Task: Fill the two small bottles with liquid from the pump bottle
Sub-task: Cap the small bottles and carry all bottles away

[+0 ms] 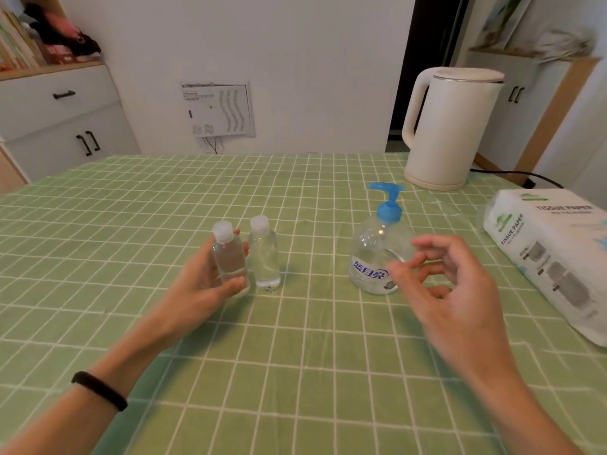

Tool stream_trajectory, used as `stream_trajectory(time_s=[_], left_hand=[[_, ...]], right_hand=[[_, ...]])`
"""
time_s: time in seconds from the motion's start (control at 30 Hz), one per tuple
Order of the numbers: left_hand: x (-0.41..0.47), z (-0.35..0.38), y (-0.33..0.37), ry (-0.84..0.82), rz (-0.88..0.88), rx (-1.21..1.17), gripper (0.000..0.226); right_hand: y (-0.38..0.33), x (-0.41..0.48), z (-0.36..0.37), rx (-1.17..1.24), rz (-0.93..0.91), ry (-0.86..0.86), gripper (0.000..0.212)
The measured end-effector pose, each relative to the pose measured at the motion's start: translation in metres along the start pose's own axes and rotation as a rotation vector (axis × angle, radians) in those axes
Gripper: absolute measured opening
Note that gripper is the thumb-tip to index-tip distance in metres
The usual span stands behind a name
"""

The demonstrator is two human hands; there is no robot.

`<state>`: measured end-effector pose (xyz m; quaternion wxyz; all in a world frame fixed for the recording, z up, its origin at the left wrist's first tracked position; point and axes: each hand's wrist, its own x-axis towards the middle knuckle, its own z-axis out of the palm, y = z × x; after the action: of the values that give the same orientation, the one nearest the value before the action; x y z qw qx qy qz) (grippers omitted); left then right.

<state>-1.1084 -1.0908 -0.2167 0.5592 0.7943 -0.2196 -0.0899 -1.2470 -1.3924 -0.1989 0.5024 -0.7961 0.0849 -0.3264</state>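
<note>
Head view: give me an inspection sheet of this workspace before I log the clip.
Surface: green checked tablecloth, no spill seen.
Job's things: two clear, capped bottles upright side by side, the left small bottle and the right small bottle; pump bottle with a blue pump, upright to their right.
Clutter: white kettle at back right; tissue paper pack at the right edge.
Grippers: left hand grips the left small bottle; right hand is blurred, loosely curled by the pump bottle, holding nothing.
Cables: black power cable behind the kettle.
Surroundings: white cabinet at left; wall panel on the back wall.
</note>
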Motion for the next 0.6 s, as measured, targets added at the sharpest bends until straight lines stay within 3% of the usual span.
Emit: stream_trajectory(time_s=[0.13, 0.23, 0.43, 0.6], left_hand=[[0.007, 0.013, 0.002, -0.014, -0.004, -0.092, 0.070], [0.011, 0.020, 0.002, -0.001, -0.019, -0.113, 0.066], [0.020, 0.027, 0.001, 0.065, -0.080, -0.062, 0.068], [0.026, 0.029, 0.004, 0.049, -0.091, -0.070, 0.066]], right_hand=[[0.017, 0.008, 0.006, -0.069, 0.100, -0.037, 0.097], [0.027, 0.011, 0.014, -0.123, 0.172, -0.152, 0.115], [0.033, 0.018, 0.031, -0.141, 0.192, -0.226, 0.124], [0.036, 0.023, 0.038, -0.158, 0.174, -0.202, 0.111]])
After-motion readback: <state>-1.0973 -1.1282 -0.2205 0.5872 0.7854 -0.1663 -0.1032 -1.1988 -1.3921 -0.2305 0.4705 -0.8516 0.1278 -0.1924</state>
